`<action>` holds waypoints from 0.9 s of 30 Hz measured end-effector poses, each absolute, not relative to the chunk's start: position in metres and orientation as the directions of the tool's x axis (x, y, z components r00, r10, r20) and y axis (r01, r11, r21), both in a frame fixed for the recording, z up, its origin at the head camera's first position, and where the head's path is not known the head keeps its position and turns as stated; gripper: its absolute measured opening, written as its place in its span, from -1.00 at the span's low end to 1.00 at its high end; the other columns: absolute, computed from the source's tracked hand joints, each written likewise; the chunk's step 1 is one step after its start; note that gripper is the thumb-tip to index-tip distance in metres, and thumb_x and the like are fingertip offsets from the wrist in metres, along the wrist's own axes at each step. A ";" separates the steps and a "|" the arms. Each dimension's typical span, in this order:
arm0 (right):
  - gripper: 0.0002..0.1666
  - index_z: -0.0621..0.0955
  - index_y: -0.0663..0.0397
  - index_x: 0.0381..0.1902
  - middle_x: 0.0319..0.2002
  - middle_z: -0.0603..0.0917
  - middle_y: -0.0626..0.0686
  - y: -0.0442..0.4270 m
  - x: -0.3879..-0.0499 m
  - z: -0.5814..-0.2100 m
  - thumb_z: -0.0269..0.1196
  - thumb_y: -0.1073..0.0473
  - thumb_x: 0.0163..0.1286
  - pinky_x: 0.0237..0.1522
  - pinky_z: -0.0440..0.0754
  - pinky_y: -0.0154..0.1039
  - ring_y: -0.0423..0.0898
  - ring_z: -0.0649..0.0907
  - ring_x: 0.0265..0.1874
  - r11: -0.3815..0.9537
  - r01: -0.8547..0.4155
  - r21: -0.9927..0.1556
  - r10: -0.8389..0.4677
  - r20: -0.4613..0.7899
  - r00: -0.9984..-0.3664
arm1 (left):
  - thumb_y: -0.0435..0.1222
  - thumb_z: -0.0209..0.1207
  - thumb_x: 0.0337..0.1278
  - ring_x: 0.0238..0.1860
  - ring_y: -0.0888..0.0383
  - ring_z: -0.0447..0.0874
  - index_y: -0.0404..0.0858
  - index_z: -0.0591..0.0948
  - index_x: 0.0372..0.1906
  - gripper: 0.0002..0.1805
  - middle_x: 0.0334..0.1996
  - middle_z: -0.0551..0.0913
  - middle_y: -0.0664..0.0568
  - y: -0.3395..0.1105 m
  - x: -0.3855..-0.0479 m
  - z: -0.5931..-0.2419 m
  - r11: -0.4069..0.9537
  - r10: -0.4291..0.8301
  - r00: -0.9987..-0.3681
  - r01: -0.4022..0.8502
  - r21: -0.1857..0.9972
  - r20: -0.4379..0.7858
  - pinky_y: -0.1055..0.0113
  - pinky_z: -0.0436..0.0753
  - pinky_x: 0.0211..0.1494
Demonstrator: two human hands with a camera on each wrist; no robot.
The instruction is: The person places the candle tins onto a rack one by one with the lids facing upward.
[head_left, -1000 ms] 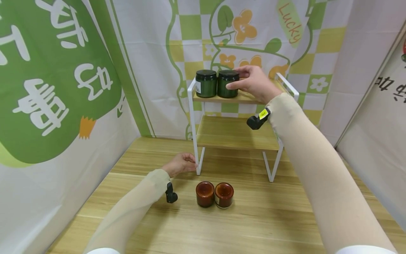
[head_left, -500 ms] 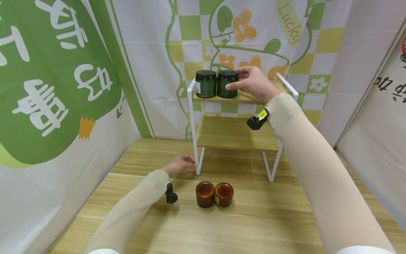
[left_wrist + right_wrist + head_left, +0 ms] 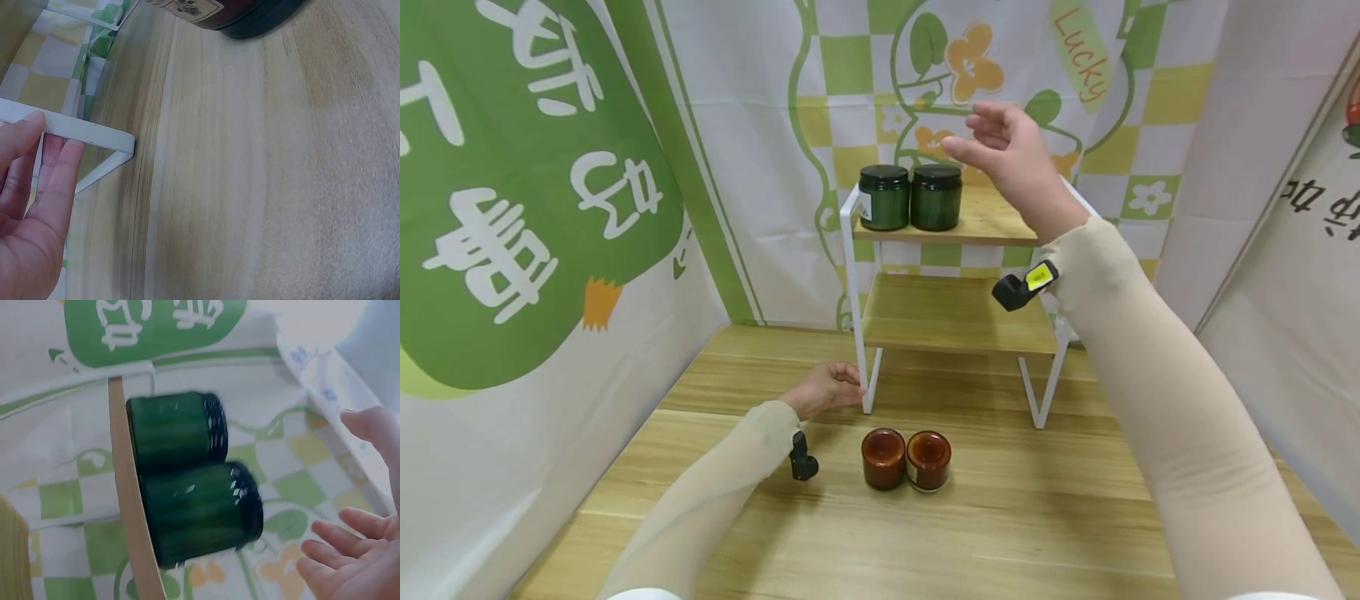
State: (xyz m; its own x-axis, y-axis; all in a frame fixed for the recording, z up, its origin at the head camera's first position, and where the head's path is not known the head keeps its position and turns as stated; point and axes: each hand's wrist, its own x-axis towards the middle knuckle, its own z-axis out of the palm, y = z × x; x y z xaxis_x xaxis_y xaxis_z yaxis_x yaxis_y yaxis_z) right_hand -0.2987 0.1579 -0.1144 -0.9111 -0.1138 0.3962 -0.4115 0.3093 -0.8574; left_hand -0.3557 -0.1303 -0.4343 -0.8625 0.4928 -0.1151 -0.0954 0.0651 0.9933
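Two green jars with black lids, the left one [image 3: 884, 200] and the right one [image 3: 936, 200], stand side by side at the left of the top shelf [image 3: 992, 215]. Above and right of them my right hand [image 3: 1017, 162] is raised, fingers loosely bent, touching nothing; in the right wrist view the right hand [image 3: 359, 550] is apart from both jars. My left hand [image 3: 823, 390] pinches the rack's front left leg [image 3: 859, 333] low down. The left wrist view has this left hand [image 3: 37, 206] with thumb and fingertips on the white bar [image 3: 81, 130].
Two red-brown glass jars, the left [image 3: 883, 460] and the right [image 3: 928, 461], stand together on the wooden table [image 3: 1000, 533] in front of the rack. The lower shelf [image 3: 958, 312] is bare wood. Printed cloth [image 3: 737, 125] hangs behind and at both sides.
My right hand has let go of the right green jar and risen up and to the right. The jars and my left hand have stayed in place.
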 end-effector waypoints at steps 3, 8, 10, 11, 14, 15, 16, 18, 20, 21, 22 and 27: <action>-0.13 0.19 -0.02 0.45 0.42 0.29 0.01 0.156 -0.291 -0.117 0.33 0.00 0.30 0.47 0.18 -0.40 -0.18 0.27 0.40 0.281 -0.502 -0.818 -0.121 0.489 -0.864 | -0.60 0.14 0.18 -0.17 0.07 0.66 -0.26 0.51 -0.31 -0.82 -0.32 0.59 0.02 -0.131 -0.357 -0.435 0.058 0.490 -0.864 -0.101 0.993 -0.116 0.27 0.71 0.06; -0.18 0.23 0.08 0.41 0.39 0.34 0.04 0.154 -0.280 -0.133 0.34 0.15 0.28 0.45 0.18 -0.46 -0.21 0.31 0.39 0.212 -0.620 -0.756 -0.148 0.602 -0.785 | -0.60 0.14 0.18 -0.16 0.06 0.66 -0.26 0.51 -0.32 -0.81 -0.30 0.59 0.00 -0.131 -0.357 -0.435 0.064 0.489 -0.865 -0.097 0.993 -0.116 0.31 0.72 0.03; -0.21 0.26 0.12 0.39 0.38 0.36 0.06 0.155 -0.276 -0.143 0.34 0.20 0.27 0.45 0.20 -0.44 -0.20 0.32 0.39 0.176 -0.649 -0.740 -0.153 0.631 -0.761 | -0.60 0.15 0.18 -0.15 0.04 0.66 -0.26 0.50 -0.32 -0.82 -0.29 0.59 -0.01 -0.130 -0.357 -0.435 0.069 0.483 -0.867 -0.102 0.992 -0.123 0.31 0.72 0.03; -0.22 0.28 0.14 0.38 0.37 0.37 0.07 0.156 -0.274 -0.148 0.33 0.22 0.26 0.45 0.22 -0.42 -0.18 0.34 0.38 0.161 -0.664 -0.730 -0.154 0.646 -0.748 | -0.59 0.15 0.18 -0.14 0.03 0.66 -0.26 0.50 -0.31 -0.82 -0.29 0.58 -0.02 -0.130 -0.357 -0.435 0.074 0.482 -0.867 -0.102 0.992 -0.125 0.31 0.71 0.03; -0.28 0.32 0.20 0.34 0.34 0.40 0.12 0.158 -0.269 -0.167 0.32 0.31 0.25 0.45 0.26 -0.35 -0.12 0.37 0.36 0.107 -0.704 -0.702 -0.166 0.686 -0.709 | -0.58 0.16 0.18 -0.12 0.01 0.66 -0.27 0.50 -0.29 -0.83 -0.28 0.58 -0.02 -0.129 -0.356 -0.435 0.086 0.480 -0.869 -0.095 0.992 -0.125 0.28 0.71 0.06; -0.29 0.32 0.23 0.32 0.33 0.40 0.13 0.158 -0.268 -0.174 0.31 0.33 0.25 0.45 0.27 -0.33 -0.10 0.37 0.36 0.094 -0.715 -0.692 -0.175 0.696 -0.696 | -0.57 0.16 0.19 -0.12 0.01 0.66 -0.27 0.50 -0.29 -0.83 -0.28 0.58 -0.02 -0.129 -0.356 -0.435 0.088 0.480 -0.869 -0.091 0.992 -0.122 0.27 0.70 0.07; -0.30 0.32 0.25 0.32 0.33 0.40 0.15 0.159 -0.268 -0.180 0.30 0.37 0.24 0.45 0.28 -0.31 -0.08 0.38 0.36 0.082 -0.725 -0.684 -0.187 0.703 -0.686 | -0.57 0.15 0.19 -0.11 0.00 0.65 -0.27 0.50 -0.28 -0.84 -0.27 0.58 -0.02 -0.129 -0.355 -0.435 0.089 0.480 -0.869 -0.087 0.992 -0.119 0.26 0.70 0.08; -0.31 0.32 0.29 0.31 0.32 0.40 0.18 0.159 -0.266 -0.194 0.28 0.43 0.23 0.45 0.29 -0.29 -0.06 0.38 0.35 0.072 -0.738 -0.671 -0.214 0.712 -0.669 | -0.57 0.15 0.19 -0.11 0.00 0.65 -0.27 0.50 -0.28 -0.84 -0.27 0.57 -0.01 -0.129 -0.355 -0.435 0.087 0.482 -0.869 -0.085 0.993 -0.117 0.24 0.69 0.10; -0.31 0.32 0.31 0.30 0.32 0.41 0.21 0.161 -0.264 -0.207 0.28 0.46 0.23 0.44 0.30 -0.27 -0.05 0.39 0.35 0.084 -0.747 -0.659 -0.244 0.713 -0.657 | -0.57 0.15 0.19 -0.10 0.00 0.65 -0.27 0.50 -0.27 -0.84 -0.28 0.57 0.00 -0.129 -0.355 -0.435 0.083 0.484 -0.867 -0.088 0.993 -0.118 0.23 0.69 0.12; -0.30 0.32 0.31 0.31 0.32 0.41 0.21 0.162 -0.263 -0.214 0.29 0.46 0.23 0.44 0.31 -0.27 -0.05 0.39 0.35 0.097 -0.750 -0.654 -0.260 0.711 -0.653 | -0.58 0.15 0.19 -0.10 0.00 0.65 -0.27 0.50 -0.27 -0.84 -0.28 0.57 0.01 -0.129 -0.356 -0.435 0.081 0.486 -0.866 -0.090 0.993 -0.118 0.23 0.68 0.12; -0.31 0.32 0.32 0.31 0.32 0.41 0.23 0.163 -0.262 -0.221 0.29 0.46 0.23 0.44 0.32 -0.24 -0.05 0.40 0.34 0.104 -0.753 -0.650 -0.278 0.708 -0.650 | -0.58 0.15 0.19 -0.10 0.01 0.65 -0.28 0.50 -0.28 -0.84 -0.28 0.57 0.01 -0.129 -0.356 -0.435 0.077 0.488 -0.865 -0.092 0.993 -0.118 0.23 0.68 0.13; -0.30 0.31 0.29 0.32 0.32 0.41 0.26 0.170 -0.257 -0.255 0.30 0.41 0.26 0.41 0.35 -0.26 -0.08 0.42 0.33 0.144 -0.741 -0.656 -0.353 0.665 -0.658 | -0.58 0.14 0.20 -0.14 0.06 0.66 -0.26 0.49 -0.29 -0.83 -0.29 0.57 0.01 -0.130 -0.356 -0.435 0.071 0.495 -0.861 -0.092 0.993 -0.115 0.29 0.70 0.08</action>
State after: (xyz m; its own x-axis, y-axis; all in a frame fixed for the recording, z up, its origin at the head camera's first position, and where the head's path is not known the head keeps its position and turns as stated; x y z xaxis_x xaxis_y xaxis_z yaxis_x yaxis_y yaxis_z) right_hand -0.2570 0.1705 -0.2547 -0.6578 -0.3527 0.6655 -0.7409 0.1440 -0.6560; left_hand -0.3562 -0.1296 -0.4351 -0.8615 0.4947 -0.1148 -0.0918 0.0707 0.9933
